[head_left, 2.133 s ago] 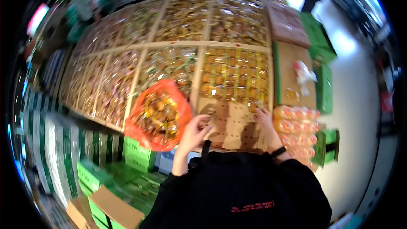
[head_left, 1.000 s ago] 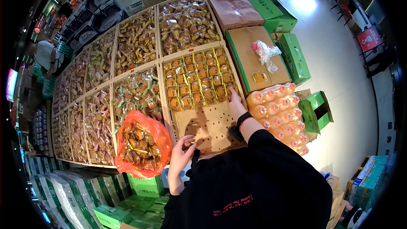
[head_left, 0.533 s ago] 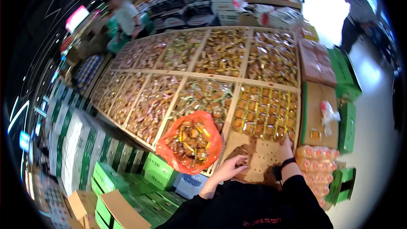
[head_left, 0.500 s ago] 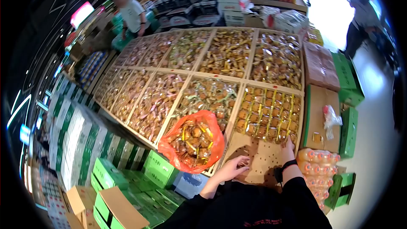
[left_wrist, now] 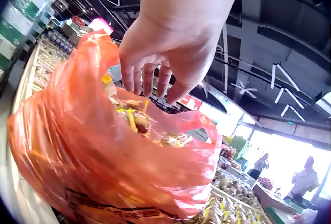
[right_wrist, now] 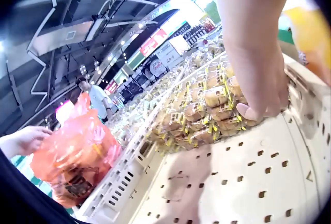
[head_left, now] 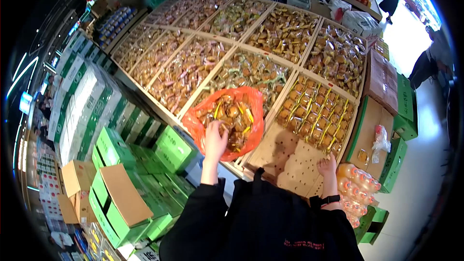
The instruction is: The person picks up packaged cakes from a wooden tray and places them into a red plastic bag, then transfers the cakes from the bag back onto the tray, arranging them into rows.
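My left hand is over the mouth of an orange-red plastic bag, which is filled with small wrapped cakes. In the left wrist view its fingers hang down above the cakes with nothing between them. The bag sits at the left side of a perforated crate. Neat rows of brown cakes in clear, yellow-edged wrappers fill the crate's far part. At the near right end of these rows is my right hand. The right wrist view shows its thumb and fingertips right at the last cakes.
Crates of other wrapped snacks stretch left and back. Shrink-wrapped bottles and a cardboard box bearing a crumpled plastic bag stand to the right. Green cartons are stacked at the left. A few people stand farther off.
My left hand has moved left from above the crate to the bag's mouth. My right hand stays at the right end of the rows. The head view has turned.
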`<state>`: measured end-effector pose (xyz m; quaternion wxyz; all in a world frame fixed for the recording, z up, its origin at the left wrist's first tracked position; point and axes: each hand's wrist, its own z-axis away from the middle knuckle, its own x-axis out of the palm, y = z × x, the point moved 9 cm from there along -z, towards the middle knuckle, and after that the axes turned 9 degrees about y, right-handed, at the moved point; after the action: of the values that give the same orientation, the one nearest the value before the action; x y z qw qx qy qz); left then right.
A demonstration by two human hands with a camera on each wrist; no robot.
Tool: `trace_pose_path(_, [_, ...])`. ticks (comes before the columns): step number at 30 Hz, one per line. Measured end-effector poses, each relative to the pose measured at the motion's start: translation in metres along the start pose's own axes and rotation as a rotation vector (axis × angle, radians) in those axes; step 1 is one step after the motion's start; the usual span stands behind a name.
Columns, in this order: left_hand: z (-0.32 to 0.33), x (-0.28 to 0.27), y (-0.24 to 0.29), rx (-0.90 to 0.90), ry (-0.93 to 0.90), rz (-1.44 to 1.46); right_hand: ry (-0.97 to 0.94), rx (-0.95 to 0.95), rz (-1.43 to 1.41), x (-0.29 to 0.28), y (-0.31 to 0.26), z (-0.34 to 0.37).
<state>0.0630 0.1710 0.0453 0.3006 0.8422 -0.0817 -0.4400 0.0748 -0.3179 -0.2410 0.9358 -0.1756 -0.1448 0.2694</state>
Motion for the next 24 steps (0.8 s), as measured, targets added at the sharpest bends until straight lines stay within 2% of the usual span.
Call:
trace_pose_path(2, [-0.001,-0.002,-0.016,-0.083,0.009,-0.027,-0.123,0.073,-0.062,0.007,0.006,0.014])
trace_pose_path(4, [-0.004,-0.001,-0.022,-0.050,0.037,-0.057,-0.114,0.095,-0.083,0.003,0.006,0.029])
trace_pose_path(7, [-0.002,0.020,-0.032,-0.043,-0.126,-0.166,-0.173,0.095,-0.112,0.001,0.004,0.048])
trace_pose_path(10, [-0.003,0.027,-0.024,0.027,-0.169,-0.271,-0.198,0.068,-0.138,0.005,-0.002,0.052])
trace_pose_path(14, [-0.002,0.034,-0.025,0.003,-0.160,-0.388,-0.242,0.078,-0.144,0.020,0.000,0.074])
trace_pose_path(16, [0.000,0.030,-0.018,-0.028,-0.166,-0.326,-0.334,0.050,-0.128,0.033,-0.002,0.086])
trace_pose_path(19, [0.005,0.012,0.017,0.047,-0.036,0.065,-0.391,0.029,-0.109,0.045,-0.003,0.100])
trace_pose_path(20, [0.009,0.012,0.024,0.022,-0.010,0.199,-0.429,0.011,-0.101,0.049,-0.004,0.104])
trace_pose_path(22, [0.021,0.023,0.033,-0.074,-0.071,0.357,-0.428,0.000,-0.118,0.051,-0.004,0.109])
trace_pose_path(24, [0.030,0.023,0.065,-0.057,-0.150,0.467,-0.528,0.034,-0.067,0.063,0.002,0.119])
